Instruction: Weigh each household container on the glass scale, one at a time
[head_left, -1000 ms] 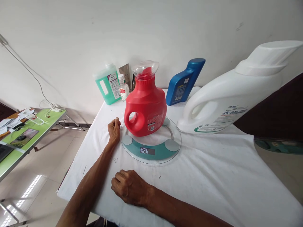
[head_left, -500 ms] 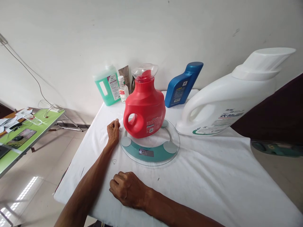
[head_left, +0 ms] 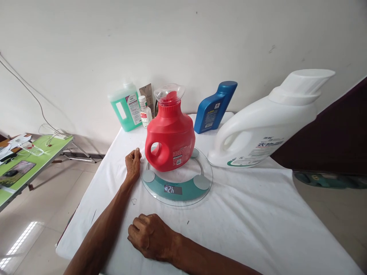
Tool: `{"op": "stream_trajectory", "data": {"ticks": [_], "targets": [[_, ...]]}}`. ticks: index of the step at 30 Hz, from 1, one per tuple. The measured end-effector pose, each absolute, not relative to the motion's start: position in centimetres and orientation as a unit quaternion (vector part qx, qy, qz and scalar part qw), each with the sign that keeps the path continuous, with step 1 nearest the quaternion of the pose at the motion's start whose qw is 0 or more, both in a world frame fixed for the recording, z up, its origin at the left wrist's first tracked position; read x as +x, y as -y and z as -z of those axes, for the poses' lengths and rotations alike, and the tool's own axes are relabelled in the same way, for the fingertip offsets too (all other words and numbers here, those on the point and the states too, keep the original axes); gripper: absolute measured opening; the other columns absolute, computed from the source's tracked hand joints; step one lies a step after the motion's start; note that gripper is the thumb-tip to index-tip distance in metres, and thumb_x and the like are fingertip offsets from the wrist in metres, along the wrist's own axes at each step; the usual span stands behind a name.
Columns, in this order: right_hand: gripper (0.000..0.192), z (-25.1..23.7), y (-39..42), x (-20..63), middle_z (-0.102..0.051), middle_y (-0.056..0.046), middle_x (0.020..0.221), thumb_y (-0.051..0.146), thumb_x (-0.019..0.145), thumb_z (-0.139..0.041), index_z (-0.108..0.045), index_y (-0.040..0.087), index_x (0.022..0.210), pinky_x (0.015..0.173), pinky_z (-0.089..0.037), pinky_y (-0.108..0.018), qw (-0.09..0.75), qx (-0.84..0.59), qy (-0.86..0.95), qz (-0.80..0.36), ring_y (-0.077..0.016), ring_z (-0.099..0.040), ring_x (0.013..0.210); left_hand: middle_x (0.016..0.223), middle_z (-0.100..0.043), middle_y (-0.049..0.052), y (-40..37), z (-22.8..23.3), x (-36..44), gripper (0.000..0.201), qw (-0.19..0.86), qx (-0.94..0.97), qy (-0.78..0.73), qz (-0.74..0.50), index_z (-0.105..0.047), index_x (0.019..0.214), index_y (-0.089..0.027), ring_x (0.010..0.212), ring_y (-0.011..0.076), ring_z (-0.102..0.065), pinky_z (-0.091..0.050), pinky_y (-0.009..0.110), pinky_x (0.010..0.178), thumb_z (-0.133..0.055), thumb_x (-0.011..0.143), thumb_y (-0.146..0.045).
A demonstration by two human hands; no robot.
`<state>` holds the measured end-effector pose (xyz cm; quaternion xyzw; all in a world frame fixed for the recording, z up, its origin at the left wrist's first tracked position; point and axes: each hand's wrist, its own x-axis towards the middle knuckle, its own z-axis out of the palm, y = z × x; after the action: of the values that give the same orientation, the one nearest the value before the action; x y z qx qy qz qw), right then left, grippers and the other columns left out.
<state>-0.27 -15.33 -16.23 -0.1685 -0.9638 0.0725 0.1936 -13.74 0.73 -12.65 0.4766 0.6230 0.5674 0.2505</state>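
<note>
A red detergent jug with a clear plastic cap over its neck stands upright on a round glass scale. The scale's display is lit with digits. My left hand rests on the white cloth just left of the scale, its fingers curled in and thumb up, with nothing seen in it. In front of the scale, my right hand lies on the cloth as a loose fist, knuckles up. Neither hand touches the jug.
A large white detergent jug leans at the right, near a blue bottle. By the wall at the left stand a green-liquid jug, a small clear bottle and a brown tube. A green side table carries papers and a mouse.
The camera view has shifted slightly, so everything sits a little further left and lower. The display digits show more clearly. Both hands keep their places on the cloth.
</note>
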Motion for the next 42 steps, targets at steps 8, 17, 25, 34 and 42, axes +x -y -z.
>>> {"op": "stream_trajectory", "data": {"ticks": [8, 17, 25, 34, 42], "targets": [[0.019, 16.34, 15.3, -0.23, -0.061, -0.001, 0.073, 0.022, 0.1, -0.055, -0.053, 0.019, 0.081, 0.045, -0.019, -0.027, 0.212, -0.163, 0.961, -0.069, -0.0143, -0.053, 0.06, 0.056, -0.036, -0.003, -0.94, 12.89, -13.79, 0.051, 0.253, 0.474, -0.627, -0.565, -0.04, 0.06, -0.021, 0.055, 0.0114, -0.031, -0.024, 0.029, 0.055, -0.053, 0.095, -0.056], [0.019, 16.52, 15.41, -0.32, -0.06, 0.0, 0.072, 0.021, 0.099, -0.056, -0.053, 0.02, 0.079, 0.045, -0.02, -0.027, 0.22, -0.167, 0.959, -0.064, -0.0146, -0.052, 0.059, 0.056, -0.036, -0.003, -0.7, 12.41, -13.53, 0.051, 0.244, 0.477, -0.631, -0.561, -0.039, 0.059, -0.02, 0.056, 0.0114, -0.031, -0.025, 0.029, 0.056, -0.055, 0.094, -0.054], [0.017, 16.16, 15.22, -0.2, -0.06, 0.0, 0.073, 0.02, 0.099, -0.056, -0.055, 0.02, 0.082, 0.045, -0.018, -0.028, 0.208, -0.159, 0.963, -0.054, -0.0148, -0.054, 0.06, 0.055, -0.036, -0.003, -0.75, 12.56, -13.58, 0.051, 0.245, 0.479, -0.626, -0.565, -0.041, 0.059, -0.021, 0.055, 0.0119, -0.031, -0.025, 0.029, 0.055, -0.053, 0.095, -0.056], [0.017, 16.1, 15.27, -0.1, -0.062, -0.001, 0.074, 0.02, 0.099, -0.054, -0.056, 0.02, 0.082, 0.045, -0.017, -0.03, 0.199, -0.162, 0.964, -0.066, -0.0153, -0.052, 0.061, 0.055, -0.036, -0.003, -0.65, 12.48, -13.63, 0.049, 0.246, 0.484, -0.628, -0.558, -0.042, 0.06, -0.021, 0.056, 0.0122, -0.032, -0.025, 0.03, 0.057, -0.052, 0.095, -0.055], [0.016, 16.06, 15.19, -0.05, -0.062, -0.001, 0.075, 0.019, 0.099, -0.055, -0.055, 0.02, 0.083, 0.046, -0.017, -0.03, 0.204, -0.163, 0.962, -0.084, -0.0149, -0.052, 0.061, 0.056, -0.037, -0.003, -0.8, 12.7, -13.62, 0.052, 0.247, 0.487, -0.623, -0.56, -0.042, 0.06, -0.021, 0.056, 0.0124, -0.032, -0.025, 0.03, 0.056, -0.051, 0.095, -0.058]]}}
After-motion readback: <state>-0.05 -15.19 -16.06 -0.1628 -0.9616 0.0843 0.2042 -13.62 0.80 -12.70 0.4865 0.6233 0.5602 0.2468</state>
